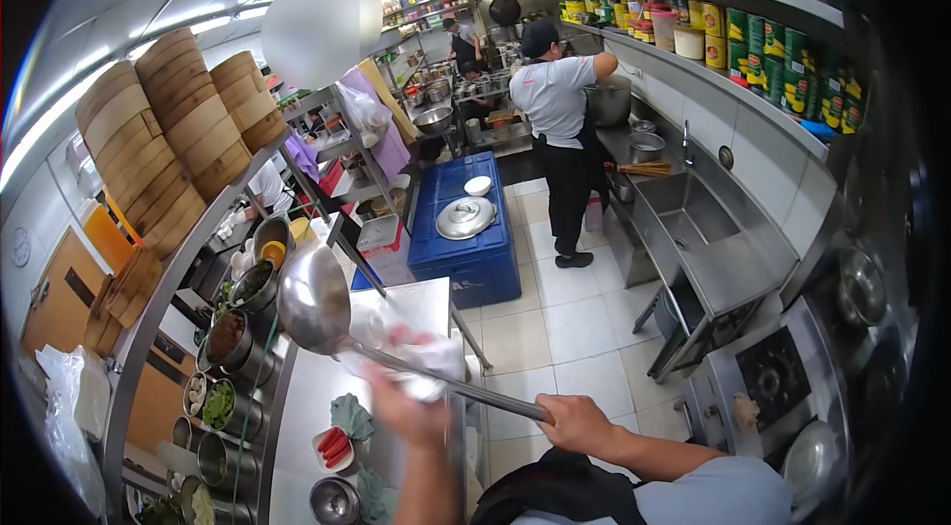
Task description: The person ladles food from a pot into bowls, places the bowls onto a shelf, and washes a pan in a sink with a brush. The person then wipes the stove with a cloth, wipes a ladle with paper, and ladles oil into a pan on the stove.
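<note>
A large metal ladle (315,297) is lifted above the worktop, its bowl at the upper left and its long handle slanting down to the right. My right hand (580,423) is closed around the handle's end. Close to the neck of the ladle, my left hand (411,411) is smeared by motion. A blurred white cloth (436,367) with reddish patches is bunched in it against the ladle; its exact contact is unclear. Below lie a small white dish with red pieces (333,448), a green-grey cloth (352,416) and a metal bowl (335,502).
Metal containers (233,406) of ingredients line the left side, under a shelf of bamboo steamers (139,149). A blue chest (475,277) stands ahead. A co-worker (565,119) stands near the sink (688,213). A stove burner (773,371) is at right.
</note>
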### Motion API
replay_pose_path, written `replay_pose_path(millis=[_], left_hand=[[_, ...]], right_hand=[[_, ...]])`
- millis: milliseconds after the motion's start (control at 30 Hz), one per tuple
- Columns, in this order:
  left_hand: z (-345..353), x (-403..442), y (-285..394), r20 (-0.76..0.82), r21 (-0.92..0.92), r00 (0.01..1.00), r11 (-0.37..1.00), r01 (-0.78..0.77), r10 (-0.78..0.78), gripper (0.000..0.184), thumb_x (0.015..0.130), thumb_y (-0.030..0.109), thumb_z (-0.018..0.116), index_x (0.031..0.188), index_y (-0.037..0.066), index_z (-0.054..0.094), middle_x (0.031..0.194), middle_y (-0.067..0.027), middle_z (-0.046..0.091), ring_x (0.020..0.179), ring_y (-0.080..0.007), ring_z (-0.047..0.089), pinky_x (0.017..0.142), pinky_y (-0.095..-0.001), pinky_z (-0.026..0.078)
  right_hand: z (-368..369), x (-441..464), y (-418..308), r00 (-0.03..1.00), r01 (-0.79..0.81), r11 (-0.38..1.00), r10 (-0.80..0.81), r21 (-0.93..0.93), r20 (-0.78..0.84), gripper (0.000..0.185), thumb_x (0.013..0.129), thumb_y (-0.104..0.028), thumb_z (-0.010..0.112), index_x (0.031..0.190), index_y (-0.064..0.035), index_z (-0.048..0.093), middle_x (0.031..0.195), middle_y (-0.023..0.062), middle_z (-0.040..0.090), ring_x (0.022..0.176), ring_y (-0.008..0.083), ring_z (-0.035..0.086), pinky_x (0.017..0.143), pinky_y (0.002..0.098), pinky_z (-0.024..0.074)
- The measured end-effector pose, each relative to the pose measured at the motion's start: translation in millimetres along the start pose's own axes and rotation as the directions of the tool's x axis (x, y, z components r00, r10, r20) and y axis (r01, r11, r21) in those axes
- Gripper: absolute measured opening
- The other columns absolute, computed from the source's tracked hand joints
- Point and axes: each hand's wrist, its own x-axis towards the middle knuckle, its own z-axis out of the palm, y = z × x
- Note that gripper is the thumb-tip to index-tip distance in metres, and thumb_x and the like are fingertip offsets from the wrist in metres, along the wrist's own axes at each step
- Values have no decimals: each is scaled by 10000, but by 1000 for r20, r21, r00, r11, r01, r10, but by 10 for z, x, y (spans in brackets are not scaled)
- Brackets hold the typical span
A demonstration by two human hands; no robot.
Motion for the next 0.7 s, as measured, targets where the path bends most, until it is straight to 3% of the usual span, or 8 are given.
replay_pose_path(millis=[67, 100, 233, 367, 467, 533, 667, 700], left_hand=[[246, -367, -396, -140, 286, 977, 951, -115, 160, 201, 1041, 170, 527, 1182, 26, 523, 1004, -140, 625, 939, -192, 650, 794, -371, 557], [-8, -473, -540, -27, 373, 999, 927, 28, -19, 136, 1032, 99, 523, 1147, 28, 514, 981, -106, 624, 895, -165, 651, 786, -345, 544], [102, -482, -448, 50, 600, 997, 800, 13, -53, 118, 1039, 135, 551, 1005, 22, 551, 807, -71, 644, 715, -145, 646, 709, -324, 537], [156, -24, -149, -154, 156, 987, 988, -19, 43, 285, 1057, 232, 538, 836, 54, 565, 683, -72, 619, 598, -145, 597, 612, -338, 510], [-184, -409, -647, 44, 631, 997, 776, 20, -62, 264, 1063, 225, 519, 1067, -24, 607, 843, -95, 678, 776, -173, 655, 760, -339, 543], [-182, -751, -891, 84, 759, 975, 647, 71, -206, 319, 1050, 199, 554, 1237, -60, 550, 957, -78, 673, 882, -155, 637, 820, -308, 521], [-194, -757, -770, 226, 803, 905, 595, 36, -360, 319, 1040, 206, 552, 1245, -37, 560, 1032, -125, 639, 909, -226, 633, 840, -343, 518], [-256, -729, -795, 396, 834, 875, 508, -215, -279, 298, 1029, 185, 552, 1224, -38, 586, 1028, -147, 644, 916, -264, 643, 846, -361, 519]], right_hand=[[49, 6, -3, 998, -20, 1000, 19, 16, 63, 174, 859, -150, 657, 972, -69, 552, 786, 158, 667, 757, 402, 670, 666, 501, 541], [65, -3, 21, 998, -18, 1000, 17, 14, 63, 174, 859, -150, 657, 972, -69, 552, 786, 158, 667, 757, 402, 670, 666, 501, 541], [102, -82, -32, 1000, -18, 997, 17, 72, 15, 210, 888, -198, 669, 995, -53, 562, 766, 182, 663, 727, 432, 662, 662, 522, 535], [139, -42, -240, 996, 2, 975, -21, 223, 84, 280, 956, -268, 686, 936, -26, 544, 658, 160, 611, 578, 401, 619, 568, 474, 487], [7, 186, -286, 993, -67, 957, 37, 282, 112, 278, 918, -200, 664, 1070, 2, 547, 753, 221, 652, 710, 448, 649, 671, 509, 513], [32, 233, -223, 1000, 6, 932, -3, 363, -8, 398, 863, -105, 639, 1210, 38, 504, 863, 272, 682, 874, 474, 674, 779, 518, 530], [-45, 210, -274, 992, 69, 893, -13, 444, -129, 475, 825, -56, 667, 1255, 29, 486, 978, 275, 689, 945, 488, 662, 827, 478, 538], [-40, 193, -198, 999, 22, 871, -2, 491, -42, 506, 832, -71, 695, 1281, 20, 482, 1009, 245, 691, 934, 441, 681, 838, 453, 539]])
